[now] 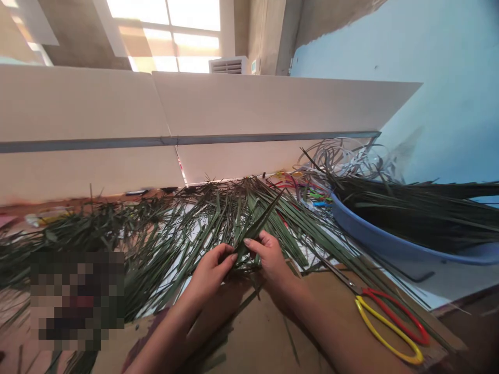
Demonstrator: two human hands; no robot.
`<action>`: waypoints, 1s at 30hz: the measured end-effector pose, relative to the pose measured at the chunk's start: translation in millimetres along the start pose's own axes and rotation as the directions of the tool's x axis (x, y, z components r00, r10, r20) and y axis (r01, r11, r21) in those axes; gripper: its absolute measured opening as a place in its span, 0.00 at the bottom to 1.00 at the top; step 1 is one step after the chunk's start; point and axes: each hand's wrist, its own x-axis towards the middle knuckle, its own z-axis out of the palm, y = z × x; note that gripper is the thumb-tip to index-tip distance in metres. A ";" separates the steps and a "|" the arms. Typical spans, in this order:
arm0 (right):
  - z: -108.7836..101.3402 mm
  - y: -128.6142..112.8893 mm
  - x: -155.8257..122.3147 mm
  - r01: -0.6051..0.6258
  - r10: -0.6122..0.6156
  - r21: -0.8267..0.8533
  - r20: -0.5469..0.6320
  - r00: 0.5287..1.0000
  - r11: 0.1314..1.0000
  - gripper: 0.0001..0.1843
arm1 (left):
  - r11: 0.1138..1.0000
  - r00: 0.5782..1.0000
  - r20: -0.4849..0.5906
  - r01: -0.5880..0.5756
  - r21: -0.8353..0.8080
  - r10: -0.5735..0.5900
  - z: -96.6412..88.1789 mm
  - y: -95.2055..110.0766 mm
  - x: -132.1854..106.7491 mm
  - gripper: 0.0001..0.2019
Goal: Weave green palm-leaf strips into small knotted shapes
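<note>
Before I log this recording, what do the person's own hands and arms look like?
The left hand and right hand are both gloveless, with no rings showing. The visible forearms are uncovered: no sleeve, watch, bracelet or cable shows on them.

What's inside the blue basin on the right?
Long dark green leaves lie in the blue basin, some jutting past its rim. The basin's bottom can't be seen: leaves and shadow cover it, so anything beneath them is hidden.
</note>
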 end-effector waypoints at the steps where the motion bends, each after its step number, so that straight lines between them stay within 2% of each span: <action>1: -0.7 0.4 0.0 -0.014 0.014 0.003 -0.002 1.000 1.000 0.11 | 1.000 1.000 -0.011 -0.003 -0.022 0.002 1.1 -1.7 2.9 0.12; 6: -7.3 -0.3 5.1 -0.015 0.011 -0.074 -0.046 0.999 0.997 0.20 | 0.992 1.000 0.005 0.006 -0.127 -0.005 -0.6 -15.9 12.0 0.13; 11: -10.4 -2.5 9.8 -0.003 0.001 -0.021 -0.069 0.998 1.000 0.18 | 0.982 0.999 0.036 0.045 -0.185 -0.039 -7.6 -26.0 8.6 0.12; 23: -17.2 -5.9 19.3 0.056 -0.055 -0.001 -0.148 0.987 0.998 0.14 | 0.934 0.967 0.174 0.227 -0.275 -0.184 -11.7 -26.7 -6.1 0.19; 30: -21.0 -6.1 24.5 0.056 -0.052 0.012 -0.220 0.974 0.998 0.18 | 0.940 0.963 0.178 0.243 -0.237 -0.204 -12.4 -27.6 -6.8 0.21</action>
